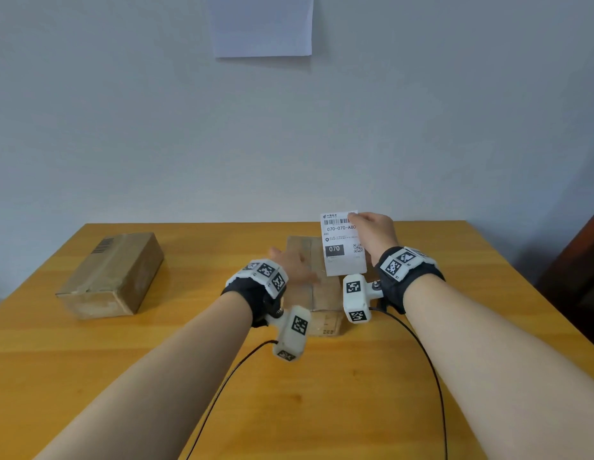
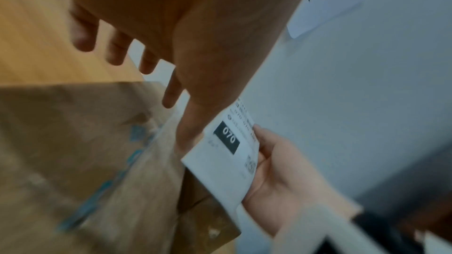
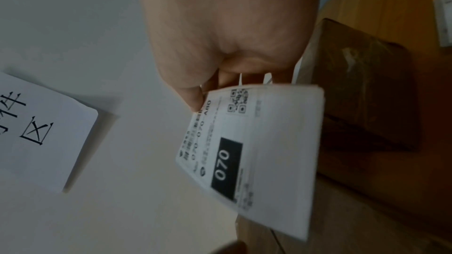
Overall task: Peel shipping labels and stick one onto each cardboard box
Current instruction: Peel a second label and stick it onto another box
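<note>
A stack of white shipping labels [image 1: 342, 247] marked "070" stands upright above the right side of the centre cardboard box [image 1: 317, 293]. My right hand [image 1: 373, 234] pinches the stack at its top right corner, thumb on the printed face. In the right wrist view the label stack [image 3: 257, 152] hangs below the curled fingers, with the centre box [image 3: 367, 84] behind it. My left hand [image 1: 289, 263] hovers over the same box with straight, spread fingers [image 2: 117, 49] and holds nothing; its thumb lies beside the labels [image 2: 227, 154]. A second cardboard box [image 1: 113, 277] sits at the table's left.
The wooden table [image 1: 322, 393] meets a pale wall at the back. A white paper sheet [image 1: 262, 24] hangs on that wall. Dark furniture [image 1: 584, 260] stands past the table's right edge. Black cables [image 1: 431, 366] trail from both wrists across the near tabletop.
</note>
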The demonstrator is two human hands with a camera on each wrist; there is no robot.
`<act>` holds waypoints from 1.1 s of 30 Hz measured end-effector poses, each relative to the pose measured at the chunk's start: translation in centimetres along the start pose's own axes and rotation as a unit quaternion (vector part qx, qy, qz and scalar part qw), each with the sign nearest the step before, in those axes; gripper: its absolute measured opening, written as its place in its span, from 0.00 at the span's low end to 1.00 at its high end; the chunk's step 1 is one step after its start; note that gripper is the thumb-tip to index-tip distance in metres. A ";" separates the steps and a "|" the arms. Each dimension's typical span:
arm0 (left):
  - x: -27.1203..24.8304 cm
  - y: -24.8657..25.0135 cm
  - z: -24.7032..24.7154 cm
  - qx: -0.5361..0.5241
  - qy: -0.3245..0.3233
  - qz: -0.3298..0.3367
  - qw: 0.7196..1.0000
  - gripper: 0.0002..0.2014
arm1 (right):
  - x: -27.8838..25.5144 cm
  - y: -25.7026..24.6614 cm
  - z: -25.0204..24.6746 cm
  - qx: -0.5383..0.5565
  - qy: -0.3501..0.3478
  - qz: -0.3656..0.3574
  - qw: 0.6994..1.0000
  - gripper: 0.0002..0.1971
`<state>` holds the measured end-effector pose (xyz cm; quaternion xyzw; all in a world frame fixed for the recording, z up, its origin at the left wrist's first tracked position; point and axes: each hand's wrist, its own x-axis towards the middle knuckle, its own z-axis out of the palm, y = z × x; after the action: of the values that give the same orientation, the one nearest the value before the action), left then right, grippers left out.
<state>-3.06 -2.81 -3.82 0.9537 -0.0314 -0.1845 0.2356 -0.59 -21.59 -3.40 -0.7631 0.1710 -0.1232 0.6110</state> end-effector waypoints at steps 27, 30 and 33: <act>-1.2 0.6 -4.4 -0.401 0.192 0.201 0.873 0.05 | -4.7 -4.6 1.5 0.036 -0.142 -0.142 0.979 0.08; -1.3 0.5 -4.4 -0.394 0.180 0.215 0.875 0.06 | -4.9 -4.6 1.1 0.040 -0.143 -0.139 0.979 0.10; -1.4 0.5 -4.3 -0.392 0.174 0.222 0.876 0.07 | -5.2 -4.6 0.9 0.035 -0.142 -0.138 0.980 0.10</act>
<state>-2.75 -1.15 0.43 0.7683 -0.1256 0.0440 0.6261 -4.43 -17.76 0.94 -0.7673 -0.0287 -0.1023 0.6324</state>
